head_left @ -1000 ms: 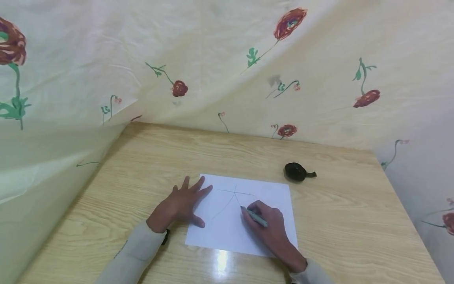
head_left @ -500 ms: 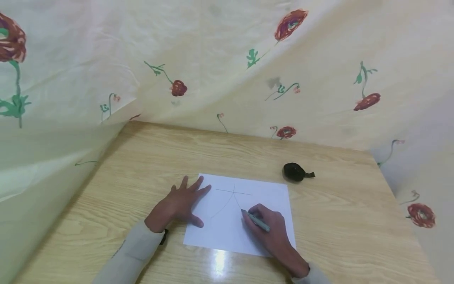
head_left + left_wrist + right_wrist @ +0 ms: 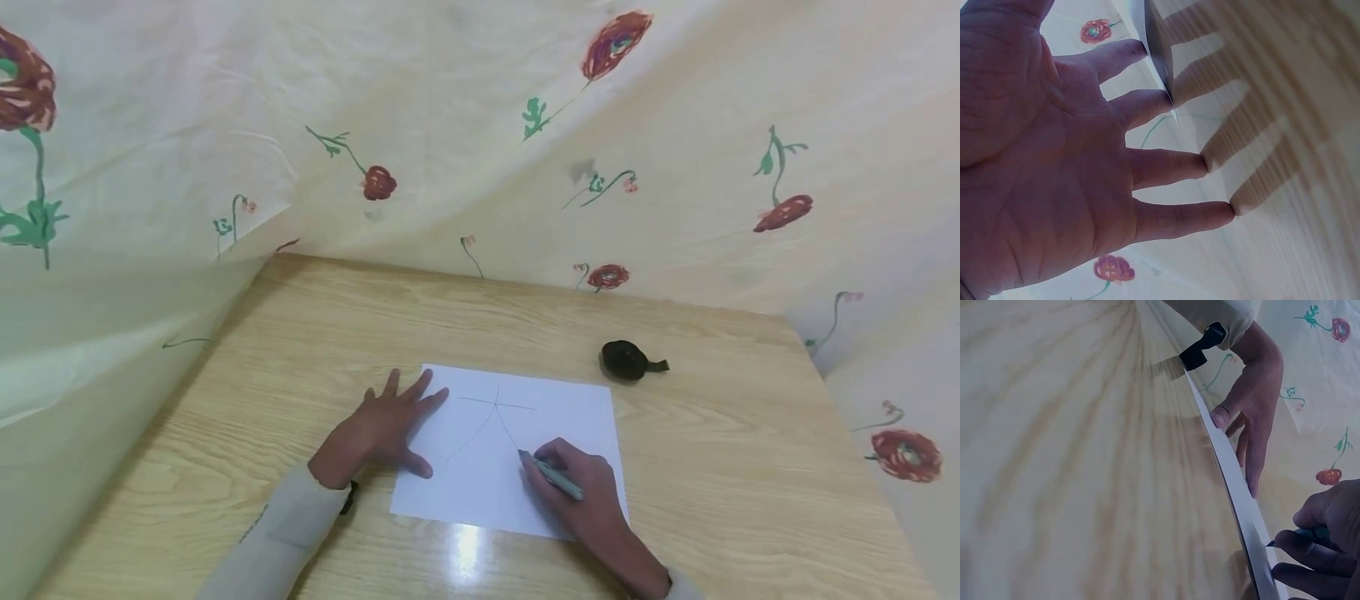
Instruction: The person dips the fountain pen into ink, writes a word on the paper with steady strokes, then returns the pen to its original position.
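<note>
A white sheet of paper (image 3: pixel 457 500) lies on the table, with a thin drawn figure (image 3: pixel 497 407) on it: a near-level line crossed by a short upright that splits into two slanting legs. My right hand (image 3: pixel 596 496) rests on the paper's right part and grips a grey-green pen (image 3: pixel 561 481), its tip at the lower end of the right leg. In the right wrist view the pen (image 3: pixel 1314 532) shows between finger and thumb. My left hand (image 3: pixel 382 429) lies with fingers spread over the sheet's left edge. In the left wrist view its fingertips (image 3: pixel 1219 211) meet the glossy tabletop.
A small black pan-shaped object (image 3: pixel 624 361) with a short handle sits beyond the sheet's upper right corner. A flower-patterned cloth (image 3: pixel 450 167) hangs behind the wooden table (image 3: pixel 735 450) and along both sides. A black wrist device (image 3: pixel 1197 350) is on the left wrist.
My right hand and the pen have moved down and to the right, and the right slanting line has grown longer. My left hand has stayed in place.
</note>
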`<state>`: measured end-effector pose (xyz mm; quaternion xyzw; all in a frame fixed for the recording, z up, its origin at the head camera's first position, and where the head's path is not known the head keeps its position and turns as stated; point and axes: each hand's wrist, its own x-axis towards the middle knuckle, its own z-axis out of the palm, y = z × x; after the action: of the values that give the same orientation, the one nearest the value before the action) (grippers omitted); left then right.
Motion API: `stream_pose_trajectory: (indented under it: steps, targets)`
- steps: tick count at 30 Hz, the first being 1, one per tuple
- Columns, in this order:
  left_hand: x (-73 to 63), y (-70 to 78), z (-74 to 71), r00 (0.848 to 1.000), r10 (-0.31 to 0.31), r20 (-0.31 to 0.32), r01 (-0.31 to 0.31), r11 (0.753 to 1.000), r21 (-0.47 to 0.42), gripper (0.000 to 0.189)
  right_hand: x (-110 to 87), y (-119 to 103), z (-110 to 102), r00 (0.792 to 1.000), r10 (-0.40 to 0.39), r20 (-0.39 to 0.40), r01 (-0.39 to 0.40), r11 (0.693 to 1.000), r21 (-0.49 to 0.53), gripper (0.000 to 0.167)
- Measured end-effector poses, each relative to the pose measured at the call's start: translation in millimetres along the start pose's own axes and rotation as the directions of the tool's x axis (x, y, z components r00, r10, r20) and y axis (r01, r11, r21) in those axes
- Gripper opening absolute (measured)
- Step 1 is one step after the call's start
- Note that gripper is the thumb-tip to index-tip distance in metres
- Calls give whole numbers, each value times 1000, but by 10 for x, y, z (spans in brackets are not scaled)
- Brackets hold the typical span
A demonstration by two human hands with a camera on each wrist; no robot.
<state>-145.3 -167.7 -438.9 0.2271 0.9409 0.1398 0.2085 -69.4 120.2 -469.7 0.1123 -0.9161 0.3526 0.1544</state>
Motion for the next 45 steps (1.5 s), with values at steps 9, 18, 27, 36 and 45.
stream_pose_trajectory:
  steps: [9, 18, 27, 36, 45]
  targets:
    - [3, 2, 15, 1000, 14, 6, -14, 1000, -3, 113, -80, 1, -12, 1000, 10, -10, -10, 1000, -1, 20]
    - [-21, 6, -12, 1000, 25, 12, -26, 999, 24, 113, -166, -13, -56, 999, -26, -40, 26, 1000, 1, 22]
    - [-64, 2, -45, 999, 27, 21, -28, 999, 25, 112, -259, -60, -96, 1000, 22, -21, -22, 1000, 11, 23]
    - [-106, -27, -44, 999, 25, 33, -26, 999, 22, 111, -318, -86, -87, 998, -12, -67, 12, 1000, -5, 24]
    - [-140, -64, -33, 999, 39, 26, -39, 999, 16, 111, -365, -132, -95, 999, 8, -53, -8, 1000, 11, 24]
